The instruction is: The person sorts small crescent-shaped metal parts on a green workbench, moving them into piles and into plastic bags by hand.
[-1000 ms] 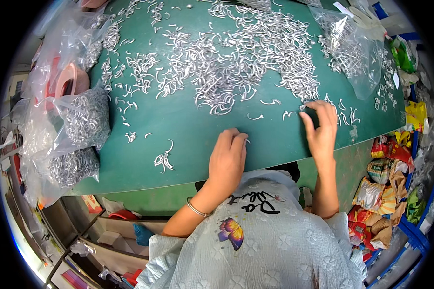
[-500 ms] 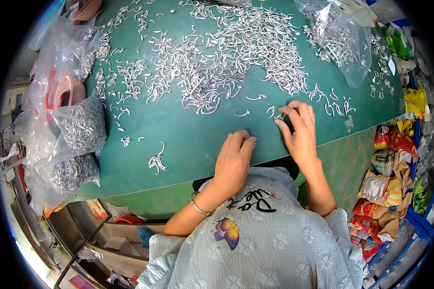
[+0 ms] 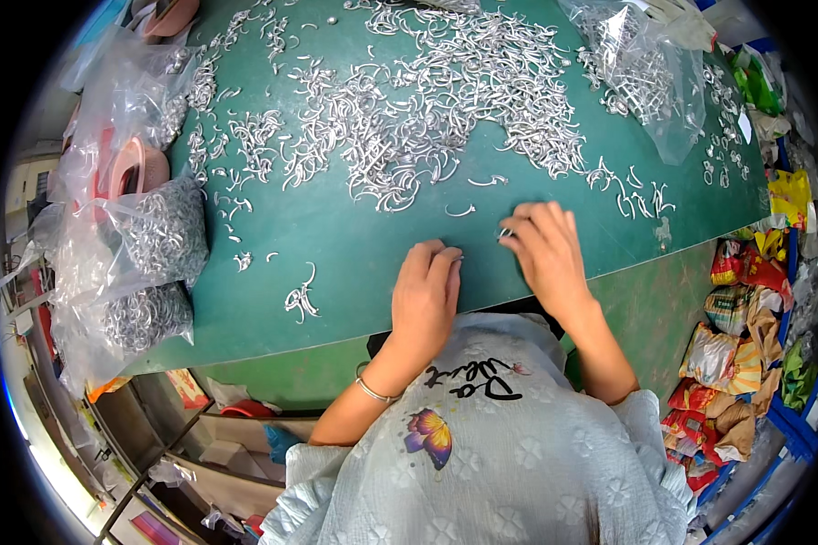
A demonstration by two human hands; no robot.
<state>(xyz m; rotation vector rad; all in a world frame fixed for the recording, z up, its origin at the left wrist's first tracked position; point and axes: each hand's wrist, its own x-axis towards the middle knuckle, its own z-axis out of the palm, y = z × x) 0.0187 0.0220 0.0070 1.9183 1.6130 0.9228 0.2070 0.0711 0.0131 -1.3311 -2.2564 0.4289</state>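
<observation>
On the green table, my right hand [image 3: 550, 259] pinches a small silvery metal ring [image 3: 505, 233] between thumb and fingertips, a little above the tabletop. My left hand [image 3: 425, 289] is at the table's near side with its fingers curled together; a tiny glint shows at the fingertips, but what they hold is hidden. Beyond both hands spreads a large heap of curved silvery metal pieces [image 3: 400, 136]. Two loose curved pieces lie between the heap and my hands, one of them a thin curved piece [image 3: 460, 211]. A small cluster of pieces [image 3: 302, 298] rests to the left.
Clear plastic bags of metal pieces [image 3: 165, 232] stand along the left edge, beside a pink basket [image 3: 145, 165]. Another clear bag [image 3: 641, 77] lies at the far right, with scattered rings [image 3: 723, 154] beyond it. A shelf with colourful packets [image 3: 723, 354] stands on the right.
My right hand has picked the ring up off the table and moved slightly left and nearer to me. My left hand has shifted a little to the left.
</observation>
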